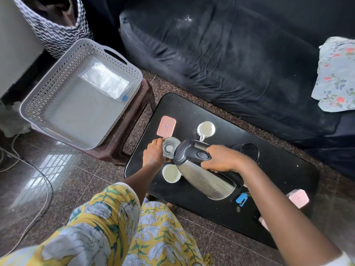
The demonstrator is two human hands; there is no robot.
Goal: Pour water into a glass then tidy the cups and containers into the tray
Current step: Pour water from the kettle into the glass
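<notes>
A clear glass (170, 147) stands on the black low table (278, 169), and my left hand (153, 153) grips its side. My right hand (221, 160) holds the black handle of a steel kettle (201, 175), tilted with its spout over the glass. A white paper cup (171, 173) stands just below the glass, a white mug (206, 129) behind the kettle. A pink lidded container (166, 126) lies at the table's far left. A dark cup (249, 151) stands right of my right hand. The grey perforated tray (63, 112) sits on a brown stool to the left.
A clear plastic bag (105, 80) lies inside the tray. A blue stapler (241, 199) and another pink container (298, 198) sit near the table's front right. A dark sofa (230, 64) runs behind the table. White cables (38, 169) cross the floor on the left.
</notes>
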